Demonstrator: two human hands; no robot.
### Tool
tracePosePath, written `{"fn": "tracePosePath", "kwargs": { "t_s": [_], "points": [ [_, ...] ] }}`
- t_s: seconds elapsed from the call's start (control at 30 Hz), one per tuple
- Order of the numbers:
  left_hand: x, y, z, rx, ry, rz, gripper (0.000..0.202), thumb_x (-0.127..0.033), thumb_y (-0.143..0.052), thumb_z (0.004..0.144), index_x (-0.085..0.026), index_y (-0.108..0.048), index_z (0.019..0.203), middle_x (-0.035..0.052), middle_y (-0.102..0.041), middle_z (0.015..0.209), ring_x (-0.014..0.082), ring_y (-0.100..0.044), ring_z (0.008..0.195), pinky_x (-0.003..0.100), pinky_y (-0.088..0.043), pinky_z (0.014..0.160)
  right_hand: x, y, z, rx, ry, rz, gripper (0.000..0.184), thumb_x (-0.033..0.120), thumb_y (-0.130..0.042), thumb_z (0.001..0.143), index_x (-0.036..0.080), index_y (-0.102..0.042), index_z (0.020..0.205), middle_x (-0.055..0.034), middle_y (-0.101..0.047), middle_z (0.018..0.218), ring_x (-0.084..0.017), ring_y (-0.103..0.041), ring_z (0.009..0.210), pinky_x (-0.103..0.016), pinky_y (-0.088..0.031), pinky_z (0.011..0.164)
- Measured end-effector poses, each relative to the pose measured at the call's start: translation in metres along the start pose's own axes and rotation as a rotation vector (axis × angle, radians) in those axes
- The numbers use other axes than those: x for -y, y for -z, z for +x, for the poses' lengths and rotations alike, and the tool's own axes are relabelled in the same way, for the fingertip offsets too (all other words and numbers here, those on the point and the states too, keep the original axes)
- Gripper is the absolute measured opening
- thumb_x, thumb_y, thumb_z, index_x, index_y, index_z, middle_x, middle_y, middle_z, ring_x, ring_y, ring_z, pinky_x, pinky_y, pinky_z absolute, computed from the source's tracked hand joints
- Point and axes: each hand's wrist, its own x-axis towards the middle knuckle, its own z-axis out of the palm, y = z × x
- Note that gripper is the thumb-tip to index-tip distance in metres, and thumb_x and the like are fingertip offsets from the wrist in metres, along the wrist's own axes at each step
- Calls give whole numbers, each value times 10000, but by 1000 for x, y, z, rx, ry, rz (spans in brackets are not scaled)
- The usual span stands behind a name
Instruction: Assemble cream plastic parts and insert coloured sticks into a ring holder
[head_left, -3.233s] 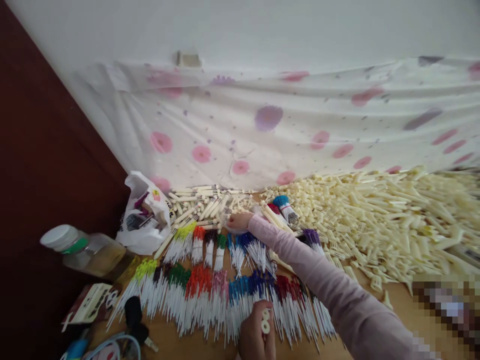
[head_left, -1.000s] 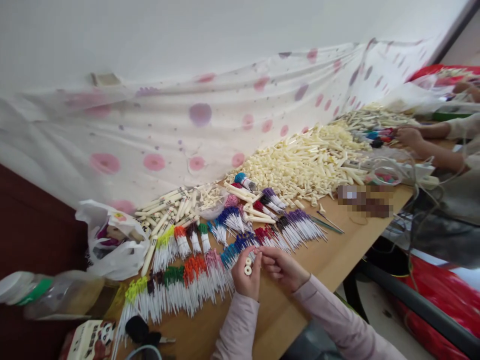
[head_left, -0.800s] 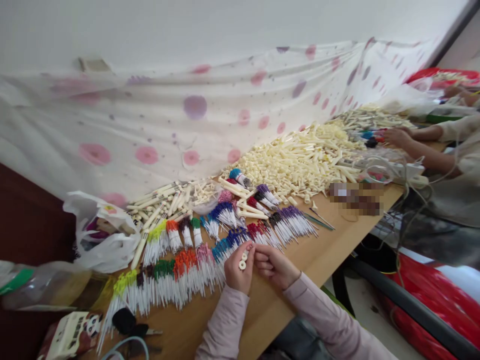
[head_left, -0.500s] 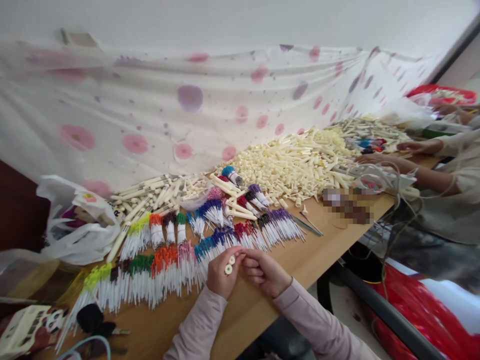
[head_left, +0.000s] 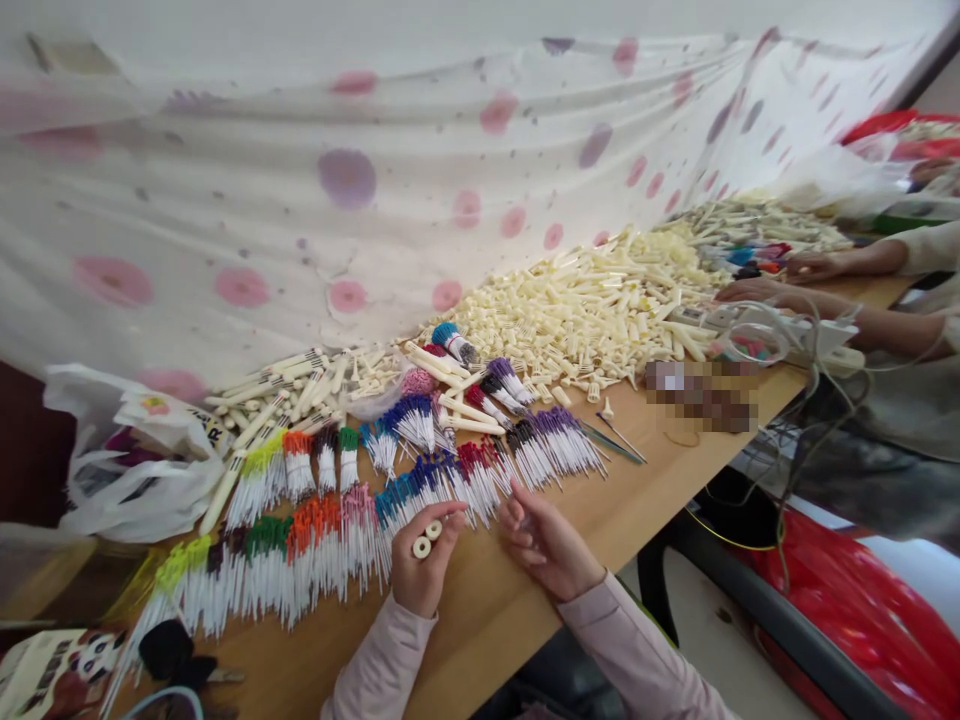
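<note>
pieces [head_left: 421, 549] in curled left hand [head_left: 418, 581], right hand [head_left: 553, 550] loosely bent nearby

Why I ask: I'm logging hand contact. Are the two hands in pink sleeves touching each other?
No: the left hand, cream pieces in its grip, and the right hand are apart, with tabletop showing between.

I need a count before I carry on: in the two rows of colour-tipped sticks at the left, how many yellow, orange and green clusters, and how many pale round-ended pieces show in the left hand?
Yellow-tipped clusters: 2
Orange-tipped clusters: 2
Green-tipped clusters: 2
Pale pieces in the left hand: 2 showing
Total: 8
</note>
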Motion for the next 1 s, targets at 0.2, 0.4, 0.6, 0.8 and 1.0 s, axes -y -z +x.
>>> {"fn": "tracePosePath", "kwargs": {
  "t_s": [0.2,0.4,0.6,0.8,1.0],
  "points": [
    [-3,-2,-4,168,134,-151,394,-535,-642,768,-155,-743,796,22,-642,602,109,-482,454,218,-363,440,-7,-1,-9,94,-74,-244,429,507,-779,705,159,-542,783,114,-385,506,3,-115,367,-146,-11,322],
    [1,-3,-2,193,202,-177,423,-561,-675,734,-148,-754,788,22,-612,524,124,-494,455,223,-375,437,-12,-8,-8,125,-30,-360,449,549,-737,738,193,-474,811,141,-298,476,-14,-122,375,-155,-55,336],
    [-4,-14,-1,67,148,-112,373,-526,-670,756,-162,-729,817,11,-637,591,119,-512,475,215,-400,447,-10,-12,-1,91,57,-375,419,527,-742,738,188,-499,776,132,-304,447,-19,-159,361,-173,-81,344],
    [-5,-15,-3,86,-16,-9,272,-412,-718,743,-192,-740,902,4,-672,646,138,-562,531,240,-482,538,-16,-13,-5,-41,24,-299,419,535,-741,735,189,-533,847,139,-276,457,-19,-109,373,-174,-42,352],
    [2,-5,-2,164,-84,49,216,-373,-627,836,-210,-768,854,59,-749,772,207,-697,737,297,-549,699,-19,-6,-8,-43,83,-444,389,538,-703,776,190,-537,833,115,-303,490,-39,-189,402,-183,-117,383]
  ]
}}
